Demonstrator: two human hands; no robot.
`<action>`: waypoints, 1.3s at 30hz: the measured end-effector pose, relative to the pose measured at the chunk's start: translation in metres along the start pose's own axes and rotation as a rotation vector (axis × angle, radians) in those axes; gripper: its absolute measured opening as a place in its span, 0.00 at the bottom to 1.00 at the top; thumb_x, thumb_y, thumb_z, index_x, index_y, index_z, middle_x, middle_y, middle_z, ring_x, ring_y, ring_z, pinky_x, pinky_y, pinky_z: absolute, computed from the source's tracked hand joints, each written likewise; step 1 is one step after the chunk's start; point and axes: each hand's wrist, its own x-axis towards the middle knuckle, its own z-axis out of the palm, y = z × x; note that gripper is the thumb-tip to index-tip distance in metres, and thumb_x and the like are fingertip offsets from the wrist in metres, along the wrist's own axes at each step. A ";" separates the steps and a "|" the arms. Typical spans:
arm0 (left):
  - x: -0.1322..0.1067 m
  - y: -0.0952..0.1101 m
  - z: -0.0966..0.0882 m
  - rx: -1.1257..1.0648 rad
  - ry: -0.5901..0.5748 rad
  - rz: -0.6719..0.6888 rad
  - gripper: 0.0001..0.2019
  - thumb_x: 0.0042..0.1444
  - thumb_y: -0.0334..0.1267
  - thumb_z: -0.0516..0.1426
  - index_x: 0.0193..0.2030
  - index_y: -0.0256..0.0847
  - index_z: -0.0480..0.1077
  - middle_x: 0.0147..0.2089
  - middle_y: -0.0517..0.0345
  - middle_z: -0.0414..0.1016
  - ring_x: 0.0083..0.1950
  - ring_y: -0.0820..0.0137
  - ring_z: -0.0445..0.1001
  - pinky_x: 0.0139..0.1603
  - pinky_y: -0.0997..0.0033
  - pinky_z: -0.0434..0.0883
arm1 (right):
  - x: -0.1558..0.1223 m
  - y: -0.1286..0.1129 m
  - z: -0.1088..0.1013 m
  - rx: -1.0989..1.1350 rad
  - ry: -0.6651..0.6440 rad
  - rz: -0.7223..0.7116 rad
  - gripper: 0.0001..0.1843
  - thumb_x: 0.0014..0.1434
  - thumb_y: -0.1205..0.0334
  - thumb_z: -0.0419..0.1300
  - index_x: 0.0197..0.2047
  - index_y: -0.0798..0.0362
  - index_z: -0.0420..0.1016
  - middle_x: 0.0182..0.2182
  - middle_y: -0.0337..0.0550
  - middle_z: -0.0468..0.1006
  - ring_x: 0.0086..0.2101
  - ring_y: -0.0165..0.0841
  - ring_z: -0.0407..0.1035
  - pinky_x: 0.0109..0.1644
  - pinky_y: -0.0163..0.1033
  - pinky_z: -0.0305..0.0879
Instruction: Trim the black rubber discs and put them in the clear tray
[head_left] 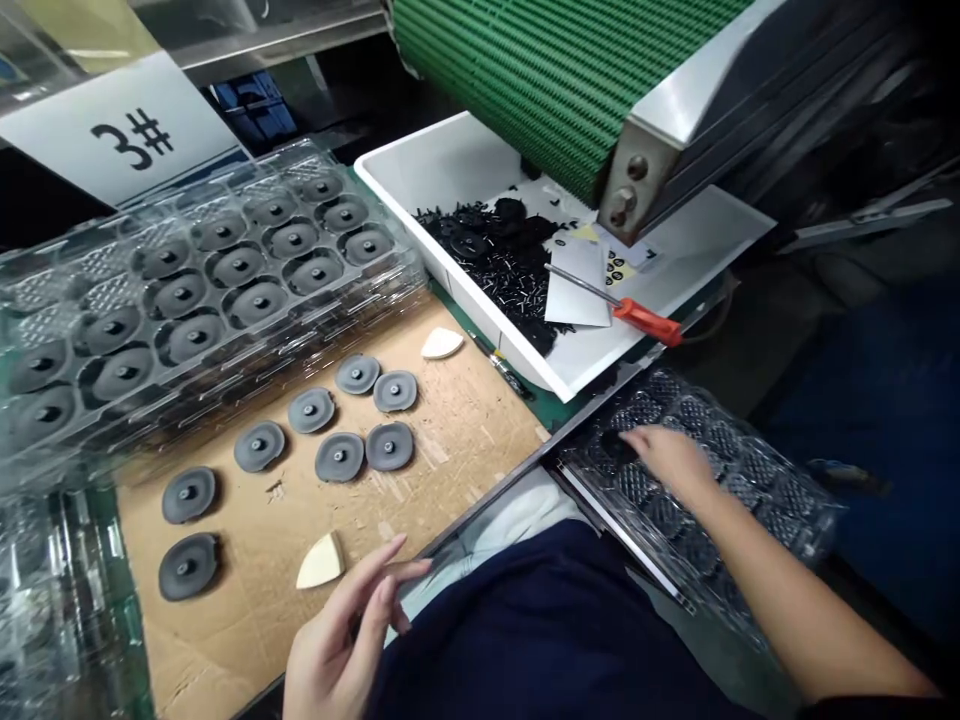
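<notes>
1. Head view, lower right of the frame: your right hand (671,458) has thumb and fingertips pinched on a dark piece (618,446), over the near corner of a clear pocketed tray (795,500). Whether the piece is seated in a pocket or lifted clear, you cannot tell here.
2. Head view, bottom centre: your left hand (341,635) is loosely spread and holds nothing visible, just beside a cream wedge (321,562) on the brown board (469,430).
3. Head view, left of centre: eight grey discs (340,457) lie on that board, stems up. More sit in the pockets of the tray stack (225,225) at upper left.
4. Head view, upper centre: the white bin (472,310) holds loose black parts and a red-handled screwdriver (649,320).
5. The step in hand appears to be handling that single piece at the lower-right tray; the next move calls for a steady pinch and care around the pocket walls.
</notes>
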 end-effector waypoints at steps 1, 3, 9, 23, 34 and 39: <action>0.001 0.003 0.002 0.008 0.001 0.018 0.12 0.55 0.44 0.56 0.45 0.47 0.73 0.33 0.61 0.80 0.23 0.75 0.69 0.30 0.76 0.72 | 0.011 0.013 -0.005 -0.037 0.042 0.077 0.13 0.64 0.56 0.52 0.44 0.55 0.71 0.43 0.45 0.74 0.41 0.32 0.70 0.47 0.44 0.67; 0.005 0.006 0.004 0.048 -0.009 0.061 0.12 0.56 0.44 0.56 0.45 0.47 0.73 0.34 0.60 0.80 0.24 0.74 0.70 0.31 0.76 0.72 | 0.029 0.030 -0.007 -0.082 0.066 0.166 0.14 0.63 0.56 0.53 0.47 0.55 0.69 0.46 0.46 0.72 0.43 0.34 0.69 0.47 0.46 0.67; 0.008 0.002 0.009 0.176 -0.164 0.203 0.12 0.56 0.39 0.56 0.47 0.49 0.72 0.36 0.61 0.81 0.27 0.74 0.75 0.33 0.78 0.73 | 0.041 0.038 0.035 -0.086 0.010 0.151 0.15 0.63 0.57 0.55 0.49 0.56 0.68 0.45 0.46 0.72 0.41 0.33 0.70 0.45 0.44 0.69; -0.009 0.001 0.018 0.009 -0.148 0.293 0.12 0.57 0.34 0.55 0.45 0.47 0.74 0.35 0.59 0.81 0.27 0.74 0.73 0.33 0.77 0.72 | -0.043 -0.099 -0.001 0.103 0.752 -0.626 0.22 0.64 0.54 0.45 0.56 0.54 0.65 0.54 0.51 0.67 0.56 0.40 0.58 0.61 0.49 0.54; -0.050 -0.060 -0.057 -1.678 0.110 0.015 0.24 0.56 0.33 0.54 0.60 0.43 0.58 0.52 0.52 0.76 0.48 0.72 0.76 0.46 0.74 0.74 | -0.019 -0.128 -0.027 0.059 0.526 -0.778 0.29 0.64 0.43 0.39 0.43 0.52 0.76 0.36 0.48 0.79 0.40 0.43 0.72 0.48 0.50 0.64; -0.052 -0.066 -0.057 -1.613 0.072 0.186 0.36 0.58 0.57 0.45 0.68 0.49 0.35 0.64 0.46 0.59 0.63 0.55 0.60 0.55 0.44 0.66 | 0.016 -0.185 -0.049 0.083 0.423 -0.736 0.17 0.63 0.54 0.52 0.52 0.51 0.70 0.49 0.45 0.74 0.49 0.37 0.68 0.51 0.44 0.65</action>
